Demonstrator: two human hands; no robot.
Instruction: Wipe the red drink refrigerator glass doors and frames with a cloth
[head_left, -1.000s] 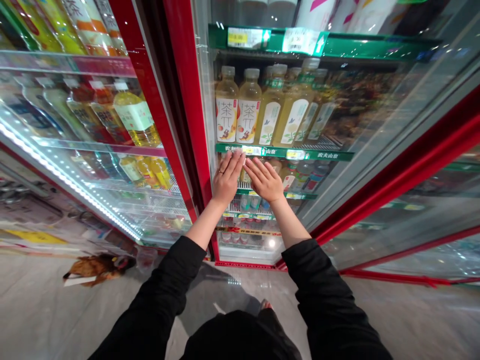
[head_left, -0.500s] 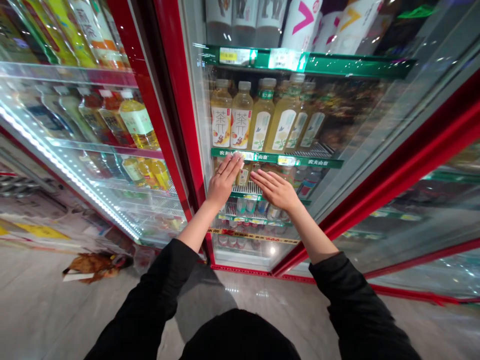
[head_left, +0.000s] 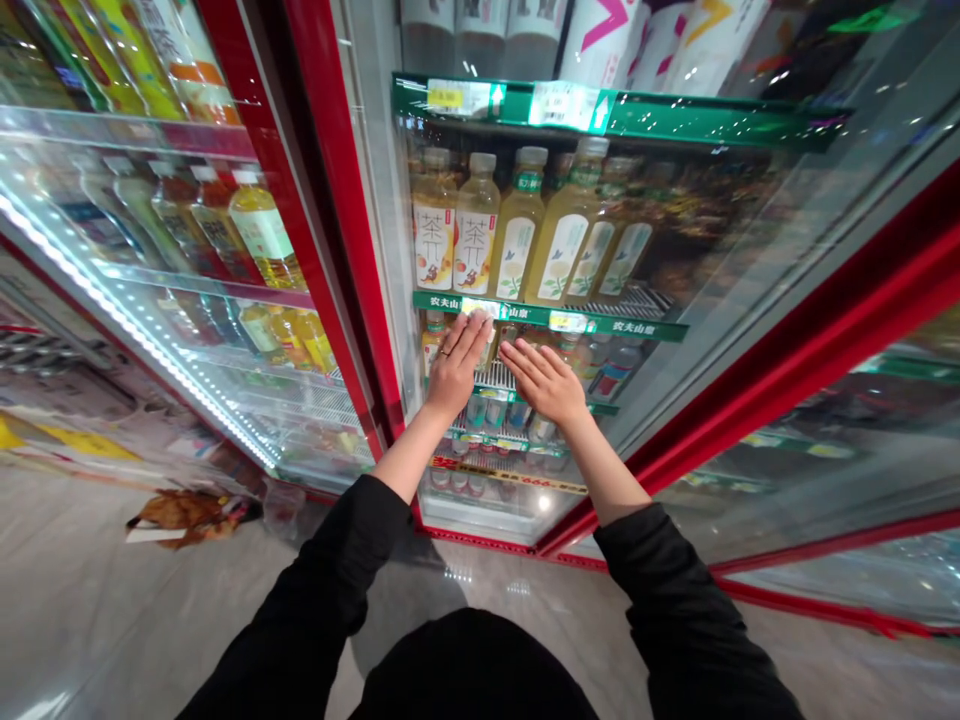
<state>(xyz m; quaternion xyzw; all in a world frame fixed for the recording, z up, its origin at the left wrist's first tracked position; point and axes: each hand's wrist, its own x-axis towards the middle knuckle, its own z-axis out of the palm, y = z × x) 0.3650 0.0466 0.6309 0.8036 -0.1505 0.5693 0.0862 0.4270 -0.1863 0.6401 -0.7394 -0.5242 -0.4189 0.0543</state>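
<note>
My left hand is held out flat in front of a glass-fronted drinks cooler, palm away from me, a ring on one finger. Its fingertips overlap a price tag on the green shelf strip. Just right of it, my right hand is stretched out the same way, fingers tilted to the left. Neither hand holds anything; whether they touch the glass I cannot tell. Above them stand white-labelled tea bottles and yellow-green drink bottles. Smaller bottles on the shelf below are partly hidden by my hands.
A red door frame runs diagonally on the right, and a red post divides off a second lit cooler with bottles on the left. A brown, crumpled-looking item lies on the grey floor at lower left.
The view has shifted slightly, and the shelves look a little larger. Both hands stay flat and close together, with my left hand slightly farther right in the picture.
</note>
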